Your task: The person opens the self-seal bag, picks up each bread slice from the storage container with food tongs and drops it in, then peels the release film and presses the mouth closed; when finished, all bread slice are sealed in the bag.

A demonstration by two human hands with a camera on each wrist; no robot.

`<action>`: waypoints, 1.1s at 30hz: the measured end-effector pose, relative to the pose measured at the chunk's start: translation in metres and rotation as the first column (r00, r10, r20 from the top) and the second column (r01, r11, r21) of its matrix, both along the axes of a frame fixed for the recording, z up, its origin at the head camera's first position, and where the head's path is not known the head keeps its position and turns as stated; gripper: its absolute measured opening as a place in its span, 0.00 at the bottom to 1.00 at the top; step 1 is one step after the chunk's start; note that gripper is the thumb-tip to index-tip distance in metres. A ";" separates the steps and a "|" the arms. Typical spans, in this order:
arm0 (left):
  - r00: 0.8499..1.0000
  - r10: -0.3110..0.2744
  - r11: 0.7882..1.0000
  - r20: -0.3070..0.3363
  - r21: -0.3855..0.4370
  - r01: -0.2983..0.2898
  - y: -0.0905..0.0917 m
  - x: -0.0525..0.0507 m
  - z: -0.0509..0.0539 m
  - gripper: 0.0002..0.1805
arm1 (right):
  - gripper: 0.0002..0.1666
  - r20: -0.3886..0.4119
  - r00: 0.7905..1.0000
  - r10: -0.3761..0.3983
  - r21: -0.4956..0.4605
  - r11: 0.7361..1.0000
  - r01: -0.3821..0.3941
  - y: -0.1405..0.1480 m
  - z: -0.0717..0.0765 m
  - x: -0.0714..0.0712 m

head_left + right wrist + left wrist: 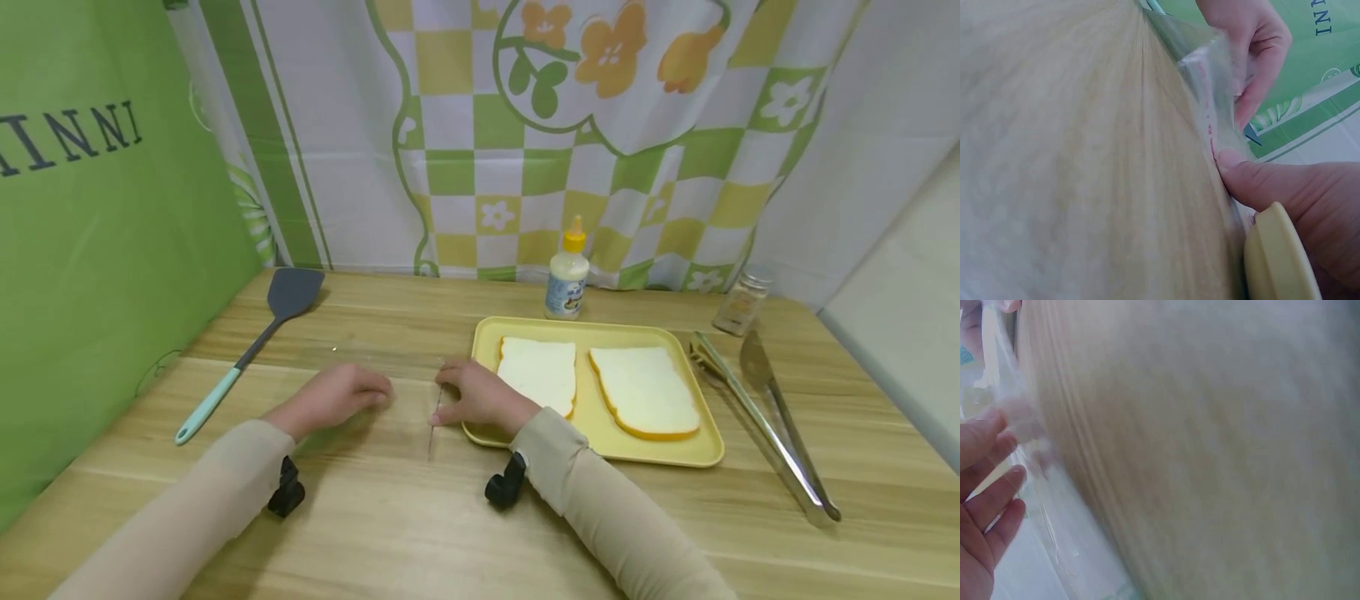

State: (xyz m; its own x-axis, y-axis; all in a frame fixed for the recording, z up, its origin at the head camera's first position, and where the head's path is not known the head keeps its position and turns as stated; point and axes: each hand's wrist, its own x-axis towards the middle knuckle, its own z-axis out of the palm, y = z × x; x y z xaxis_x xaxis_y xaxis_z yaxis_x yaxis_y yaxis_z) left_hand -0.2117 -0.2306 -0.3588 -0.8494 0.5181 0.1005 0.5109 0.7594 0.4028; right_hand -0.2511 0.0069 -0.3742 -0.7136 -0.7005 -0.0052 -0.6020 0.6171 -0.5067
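Person's L hand (337,398) & R hand (480,392) at a clear plastic bag (408,417) on a wooden table (375,533), left of the yellow tray (708,446). R hand: thumb & forefinger bent, apparently pinching the bag's right edge; other fingers hidden. L hand: fingers loosely bent, part open, right by the bag; can't tell if they have hold of it.

Step in hand, prob.: working at the bag's edge to part its layers. Next move likely calls for a fine fingertip hold on one layer only, w/ L hand steadying the rest.

Count: 1 bag (can't tell if more lie under); 1 tray; 2 bread slices (645,387) on it, side by side; 1 squeeze bottle (567,279), upright, just beyond tray's far edge; 1 lidded jar (742,302) nr table's far-right corner; 1 pr. tongs (765,427) beside tray's right edge; 1 spatula (213,400) along table's left edge; 2 wrist cams (506,482), 1 per arm.
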 end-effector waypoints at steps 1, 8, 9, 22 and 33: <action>1.000 0.013 1.000 -0.006 0.024 -0.013 0.000 0.000 0.000 0.07 | 0.36 -0.001 1.000 0.000 0.000 1.000 0.000 0.000 0.000 0.000; 0.990 0.115 0.986 -0.078 0.133 -0.104 -0.001 0.000 0.002 0.05 | 0.36 -0.026 1.000 0.008 0.010 1.000 -0.007 0.000 0.001 0.000; 0.988 0.127 0.984 -0.091 0.137 -0.114 -0.001 0.000 0.002 0.05 | 0.36 -0.029 1.000 0.010 0.010 1.000 -0.010 0.000 0.000 0.000; 0.974 0.203 0.962 -0.096 0.206 -0.181 -0.004 -0.007 0.012 0.08 | 0.35 -0.024 1.000 0.008 0.014 1.000 -0.008 -0.001 -0.001 -0.001; 0.993 -0.008 1.000 -0.122 -0.002 0.008 -0.006 -0.011 0.009 0.04 | 0.37 -0.006 1.000 0.001 0.016 1.000 0.000 0.000 -0.002 0.000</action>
State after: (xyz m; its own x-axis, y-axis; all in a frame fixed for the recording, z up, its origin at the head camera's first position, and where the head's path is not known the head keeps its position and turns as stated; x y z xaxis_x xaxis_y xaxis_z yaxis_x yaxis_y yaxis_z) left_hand -0.2230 -0.2367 -0.3501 -0.8267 0.5252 0.2020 0.5622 0.7556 0.3362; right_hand -0.2516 0.0070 -0.3759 -0.7133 -0.7007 -0.0125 -0.6053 0.6249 -0.4931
